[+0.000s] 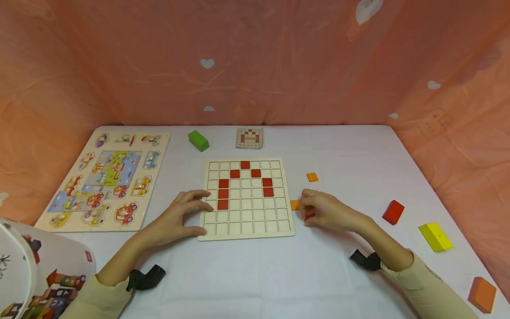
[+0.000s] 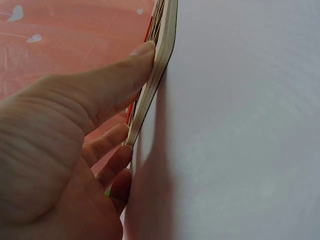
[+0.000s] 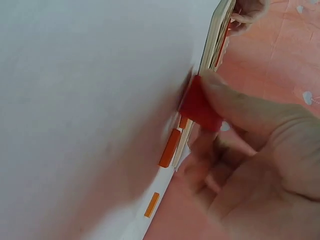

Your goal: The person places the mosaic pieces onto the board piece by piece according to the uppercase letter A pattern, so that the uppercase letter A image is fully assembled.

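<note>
A wooden grid board [image 1: 241,215] lies flat on the table. Several red square tiles [image 1: 223,193] sit in its cells, forming a peaked arch shape. My left hand [image 1: 173,219] rests against the board's left edge, thumb near the front corner and fingertips on the rim. Just off the right edge, my right hand [image 1: 328,212] pinches a red tile [image 3: 199,105] between thumb and fingers; the fingers partly cover it in the head view. Beside that hand lies an orange tile [image 1: 295,204], partly hidden, and farther back another orange tile [image 1: 312,177].
Behind the board lie a small pattern card [image 1: 249,138] and a green block [image 1: 198,141]. A wooden picture puzzle [image 1: 105,177] is at left, a white printed bucket [image 1: 67,248] at front left. Red [image 1: 393,212], yellow [image 1: 435,237] and orange [image 1: 482,294] blocks stand along the right.
</note>
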The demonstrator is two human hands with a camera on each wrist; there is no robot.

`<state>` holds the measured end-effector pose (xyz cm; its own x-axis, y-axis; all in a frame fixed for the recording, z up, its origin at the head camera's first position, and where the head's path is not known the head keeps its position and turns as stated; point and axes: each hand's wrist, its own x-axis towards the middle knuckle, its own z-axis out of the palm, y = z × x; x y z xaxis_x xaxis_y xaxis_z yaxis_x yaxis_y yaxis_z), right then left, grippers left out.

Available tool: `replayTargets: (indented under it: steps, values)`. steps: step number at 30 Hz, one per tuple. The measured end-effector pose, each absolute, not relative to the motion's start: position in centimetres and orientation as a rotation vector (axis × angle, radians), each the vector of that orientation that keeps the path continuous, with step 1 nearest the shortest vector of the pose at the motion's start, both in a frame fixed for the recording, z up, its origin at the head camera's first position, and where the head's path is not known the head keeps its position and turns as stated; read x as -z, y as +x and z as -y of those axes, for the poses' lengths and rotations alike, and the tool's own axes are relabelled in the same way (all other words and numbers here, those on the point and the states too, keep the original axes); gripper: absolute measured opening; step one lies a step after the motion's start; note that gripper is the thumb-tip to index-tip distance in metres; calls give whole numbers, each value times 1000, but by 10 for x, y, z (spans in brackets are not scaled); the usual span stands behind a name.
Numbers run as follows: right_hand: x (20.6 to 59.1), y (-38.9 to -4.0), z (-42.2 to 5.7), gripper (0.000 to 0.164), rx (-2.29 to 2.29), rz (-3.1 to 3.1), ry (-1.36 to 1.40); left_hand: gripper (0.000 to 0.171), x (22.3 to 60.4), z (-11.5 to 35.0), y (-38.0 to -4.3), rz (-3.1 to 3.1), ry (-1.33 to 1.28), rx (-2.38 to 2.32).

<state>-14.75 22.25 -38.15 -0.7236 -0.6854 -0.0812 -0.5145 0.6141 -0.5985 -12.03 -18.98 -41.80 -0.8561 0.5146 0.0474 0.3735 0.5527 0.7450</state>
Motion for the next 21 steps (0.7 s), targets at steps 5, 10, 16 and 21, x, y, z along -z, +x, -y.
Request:
replayTargets:
  steps: [5,10,16,21]
  values:
    - [381,-154,-214,13,1062,-2401,-888,41,419,190,-121,-2615,758,-1187]
    - [379,-162,-194,14,1161,-2367,-876,41,419,191,-120,-2616,758,-1185]
    - [377,-168,-174,16,1176,-2358,-875,41,417,189,-120,-2612,748,-1182]
    - [379,-170,-167,19,1151,-2393,-879,41,416,189,-119,-2610,728,-1176]
